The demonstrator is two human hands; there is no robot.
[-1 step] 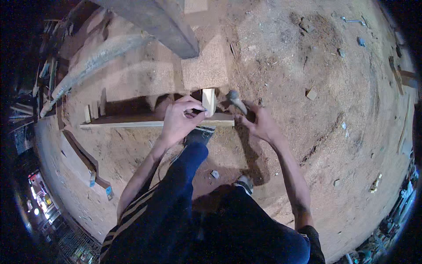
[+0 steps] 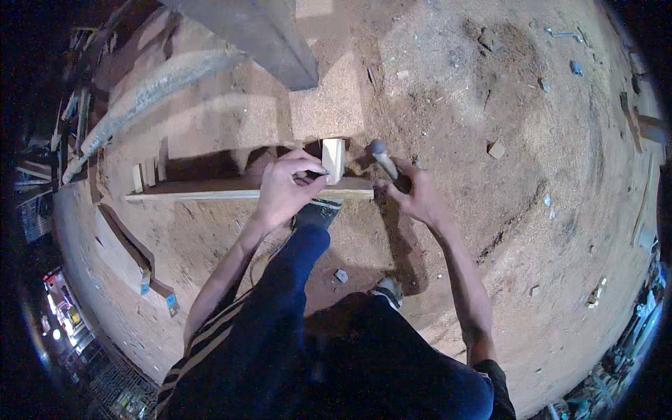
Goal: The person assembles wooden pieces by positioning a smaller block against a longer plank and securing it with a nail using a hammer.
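Observation:
My left hand (image 2: 287,185) pinches a small dark thing, too small to make out, against a short upright wooden block (image 2: 333,159). The block stands on a long pale plank (image 2: 210,189) that lies across the sawdust-covered ground. My right hand (image 2: 418,197) grips the handle of a hammer (image 2: 379,151), whose grey head hangs just right of the block. My foot in a dark shoe (image 2: 319,211) presses on the plank's near edge, below my left hand.
A thick grey beam (image 2: 259,35) slants in from the top. Short wood pieces (image 2: 147,175) stand at the plank's left end, and boards (image 2: 126,252) lie lower left. Small wood scraps (image 2: 497,149) dot the sawdust ground on the right.

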